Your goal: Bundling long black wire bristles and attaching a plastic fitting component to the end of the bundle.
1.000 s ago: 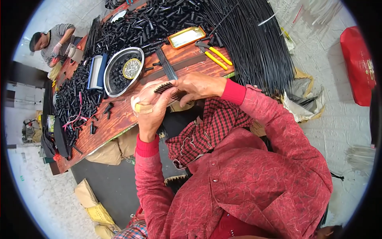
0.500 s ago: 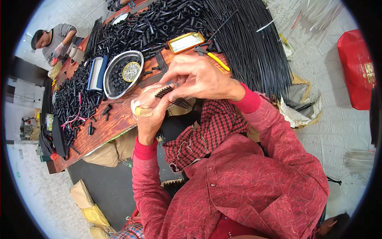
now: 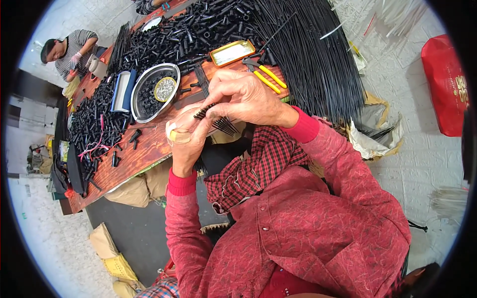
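Left grip: the left hand (image 3: 188,130), pale wrapping on its back, closed around a row of thin black rods (image 3: 226,127).
Right grip: the right hand (image 3: 251,102), thumb and forefinger drawn close together at the rod tips; we cannot tell whether they pinch one.
Rods: within the left grip, short tips showing at its ten o'clock, lengths fanning out beneath the right hand toward four o'clock.
Nearby: from the hands, we find an oval metal bowl (image 3: 140,110) at ten o'clock, yellow-handled pliers (image 3: 271,75) at two, a shallow orange-rimmed tray (image 3: 232,53) near one, a checked cloth (image 3: 263,159) at five.
Worktop: reddish wood (image 3: 136,155), heaped with black tubular fittings (image 3: 198,32) at twelve; long black strands (image 3: 318,59) overhang at two.
Outskirts: we note a co-worker (image 3: 74,52) in stripes at ten o'clock and a red bag (image 3: 442,84) at three.
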Demonstrator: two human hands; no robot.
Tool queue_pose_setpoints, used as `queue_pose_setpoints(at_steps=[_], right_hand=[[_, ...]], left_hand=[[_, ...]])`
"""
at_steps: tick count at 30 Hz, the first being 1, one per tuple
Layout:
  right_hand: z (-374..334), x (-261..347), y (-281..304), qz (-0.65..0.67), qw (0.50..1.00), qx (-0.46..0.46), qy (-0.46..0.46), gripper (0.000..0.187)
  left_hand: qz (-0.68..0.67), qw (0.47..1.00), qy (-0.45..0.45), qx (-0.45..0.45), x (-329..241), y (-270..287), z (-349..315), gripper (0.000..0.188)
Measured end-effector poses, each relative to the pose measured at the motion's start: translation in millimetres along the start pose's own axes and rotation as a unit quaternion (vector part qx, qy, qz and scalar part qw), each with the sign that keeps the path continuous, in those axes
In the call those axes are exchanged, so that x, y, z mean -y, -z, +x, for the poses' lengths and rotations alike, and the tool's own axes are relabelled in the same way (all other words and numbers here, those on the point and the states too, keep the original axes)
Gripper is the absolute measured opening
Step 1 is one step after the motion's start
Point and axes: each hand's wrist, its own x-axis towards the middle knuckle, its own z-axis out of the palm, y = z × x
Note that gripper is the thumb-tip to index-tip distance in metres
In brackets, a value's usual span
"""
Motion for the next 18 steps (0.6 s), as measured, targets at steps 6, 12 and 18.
queue_pose_setpoints(at_steps=[6, 12, 18], right_hand=[[2.5, 0.2, 0.5, -0.012, 1.0, -0.004, -0.002, 0.016], [1.4, -0.3, 1.0, -0.021, 1.0, -0.009, -0.002, 0.015], [1.4, 3.0, 0.0, -0.024, 1.0, -0.014, 0.012, 0.016]], left_hand=[[-0.003, 1.0, 0.012, 0.006, 1.8, 0.5, 0.5, 0.02], [-0.024, 1.0, 0.009, 0.005, 1.8, -1.0, 2.4, 0.019], [-0.028, 1.0, -0.006, 0.003, 4.0, 1.2, 1.2, 0.017]])
